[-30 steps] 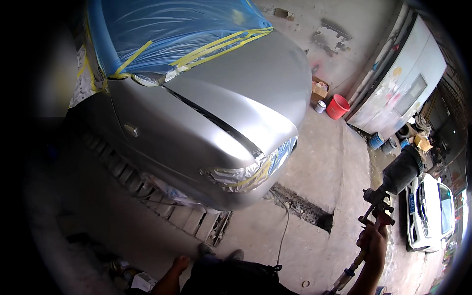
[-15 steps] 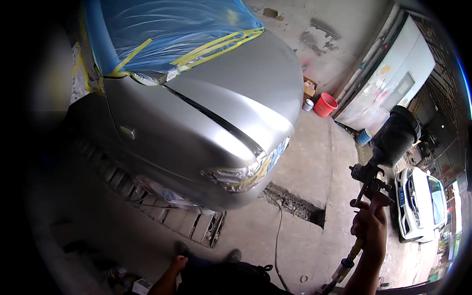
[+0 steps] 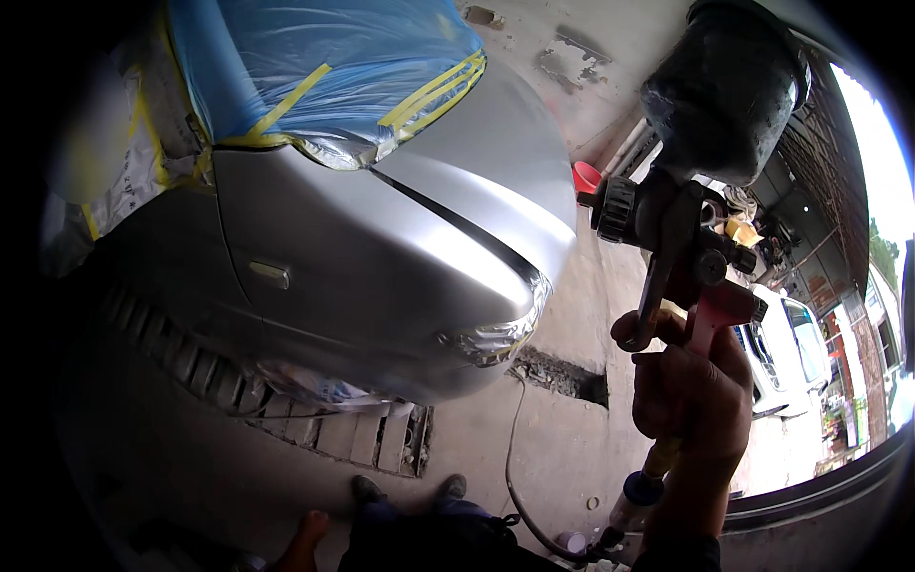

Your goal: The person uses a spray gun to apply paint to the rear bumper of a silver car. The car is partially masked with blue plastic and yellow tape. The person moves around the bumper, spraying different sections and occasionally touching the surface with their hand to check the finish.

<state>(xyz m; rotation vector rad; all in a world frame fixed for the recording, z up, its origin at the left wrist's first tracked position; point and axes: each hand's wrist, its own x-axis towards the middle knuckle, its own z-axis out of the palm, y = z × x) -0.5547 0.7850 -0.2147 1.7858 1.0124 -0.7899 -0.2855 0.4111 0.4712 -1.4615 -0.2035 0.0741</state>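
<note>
My right hand (image 3: 691, 400), raised at the right, grips the handle of a spray gun (image 3: 677, 238), fingers round its lever. A dark cup (image 3: 724, 105) tops the gun; an inline fitting and hose (image 3: 519, 477) hang below. My left hand (image 3: 310, 529) is low at the bottom, fingers curled; what they hold, if anything, is hidden. In front is a silver car (image 3: 305, 238) with blue film (image 3: 315, 67) and yellow tape over its windscreen and masking over its headlamp (image 3: 481, 338). The gun is to the car's right; I cannot tell whether they touch.
Slatted covers (image 3: 362, 439) and a rough trench (image 3: 562, 377) lie in the floor beside the car. A red bucket (image 3: 586, 173) stands by the patched wall (image 3: 519, 38). A white car (image 3: 796, 343) is at the right, by a bright opening. My shoes show below.
My right hand and the spray gun have risen and come closer, growing larger in view. The view has shifted, so the gun now covers much of the panel and bucket at the right.
</note>
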